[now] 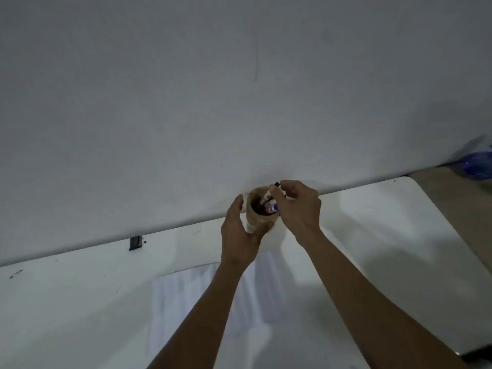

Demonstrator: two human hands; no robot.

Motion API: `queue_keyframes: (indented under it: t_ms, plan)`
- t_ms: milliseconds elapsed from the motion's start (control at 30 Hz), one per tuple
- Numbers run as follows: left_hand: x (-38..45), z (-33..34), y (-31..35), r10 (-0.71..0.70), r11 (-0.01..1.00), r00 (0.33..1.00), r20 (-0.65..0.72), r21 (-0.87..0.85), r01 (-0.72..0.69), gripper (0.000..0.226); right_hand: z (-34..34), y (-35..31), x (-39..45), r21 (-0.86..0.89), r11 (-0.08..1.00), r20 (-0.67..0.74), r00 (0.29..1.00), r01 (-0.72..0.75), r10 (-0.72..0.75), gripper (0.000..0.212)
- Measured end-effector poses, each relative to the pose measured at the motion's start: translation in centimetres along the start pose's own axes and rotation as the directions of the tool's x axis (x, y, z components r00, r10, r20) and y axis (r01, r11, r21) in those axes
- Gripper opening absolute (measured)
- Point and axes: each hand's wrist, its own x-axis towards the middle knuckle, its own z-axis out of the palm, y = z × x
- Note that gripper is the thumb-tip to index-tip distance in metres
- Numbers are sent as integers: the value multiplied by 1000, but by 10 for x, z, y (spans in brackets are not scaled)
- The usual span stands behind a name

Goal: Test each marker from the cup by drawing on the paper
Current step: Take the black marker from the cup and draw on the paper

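Note:
A tan paper cup point(255, 222) stands on the white table point(386, 225) near the wall, holding several markers point(270, 206), one with a blue cap. My left hand point(237, 233) wraps around the cup's left side. My right hand point(298, 206) hovers over the cup's mouth, its fingertips pinching a black-capped marker point(273, 189) that sticks up out of the cup. A white sheet of paper point(186, 302) lies on the table nearer to me, partly under my forearms.
A grey wall point(239, 89) rises right behind the table. A small black clip point(135, 243) sits at the table's back edge on the left. A blue plastic object point(478, 165) lies on the floor at far right, beyond the table's rounded corner.

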Motion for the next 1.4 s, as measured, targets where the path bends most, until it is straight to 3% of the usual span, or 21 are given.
queue_keyframes:
  t_ms: [233, 500, 600, 700, 833, 967, 1033, 1167, 1267, 1400]
  plan:
    - [12, 2, -8, 44, 999, 998, 35, -27, -43, 83, 12, -4, 10, -67, 998, -36, 999, 7, -9, 22]
    - [11, 5, -7, 99, 995, 994, 45, -23, -99, 71, 4, -8, 13, -55, 998, -37, 998, 39, -41, 21]
    - [10, 5, -3, 99, 995, 994, 48, -18, -98, 71, -11, -17, 12, 3, 998, -75, 996, 55, -54, 15]
    - [9, 4, -1, 103, 995, 993, 57, -15, -102, 70, -33, -25, 10, 211, 977, -119, 993, 19, 7, 9]
    - [8, 3, 2, 102, 995, 993, 57, 2, -103, 70, -66, -31, 1, 589, 802, -61, 983, -104, 173, 5]
    - [9, 2, 5, 56, 998, 996, 64, 3, -56, 70, -90, -20, -14, 792, 482, 297, 926, -376, 235, 12]
    - [10, 1, 5, 35, 999, 997, 64, 7, -36, 69, -91, -9, -25, 771, 440, 421, 887, -459, 189, 22]
    - [10, -2, 6, 34, 995, 996, 85, 92, -42, 74, -79, 8, -48, 689, 501, 546, 830, -524, 117, 35]
    - [3, -15, 7, -1, 985, 997, 81, 174, -13, 83, -66, 10, -61, 633, 585, 561, 821, -507, 106, 35]
    - [-18, -52, 4, 42, 970, 999, 14, 240, -45, 50, -45, 5, -74, 551, 718, 490, 861, -425, 134, 17]
